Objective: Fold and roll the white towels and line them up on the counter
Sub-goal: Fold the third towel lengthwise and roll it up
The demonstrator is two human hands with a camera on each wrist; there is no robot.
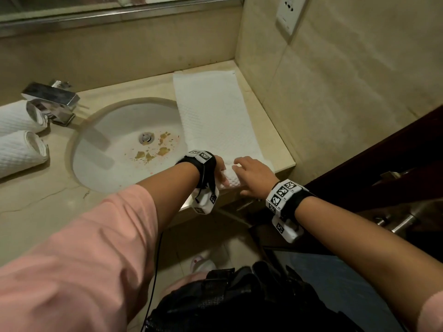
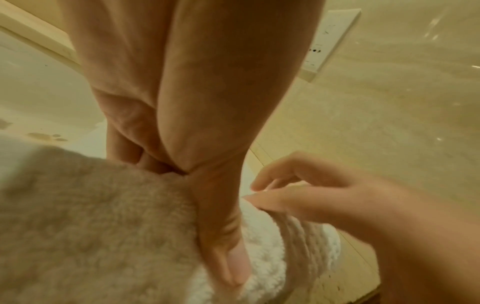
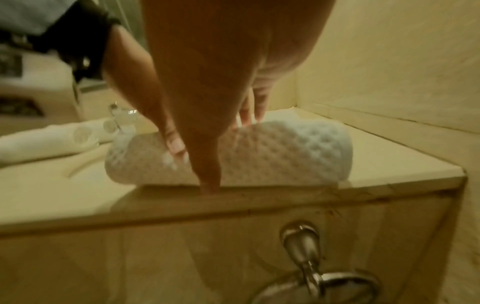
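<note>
A white waffle towel (image 1: 215,116) lies as a long folded strip on the counter (image 1: 275,137) right of the sink. Its near end is rolled up (image 3: 280,152) at the counter's front edge. My left hand (image 1: 221,172) grips the roll's left part, thumb (image 2: 228,253) on the front and fingers tucked behind. My right hand (image 1: 242,171) holds the roll's right part, thumb (image 3: 207,170) down the front and fingers over the top. Two finished rolled towels (image 1: 19,137) lie side by side at the far left, also in the right wrist view (image 3: 52,139).
The round sink basin (image 1: 107,149), stained brown near the drain, sits left of the strip. A chrome faucet (image 1: 51,99) stands beside the rolled towels. Tiled walls close the back and right; a socket (image 1: 290,13) is on the wall. A metal fitting (image 3: 309,257) hangs under the counter front.
</note>
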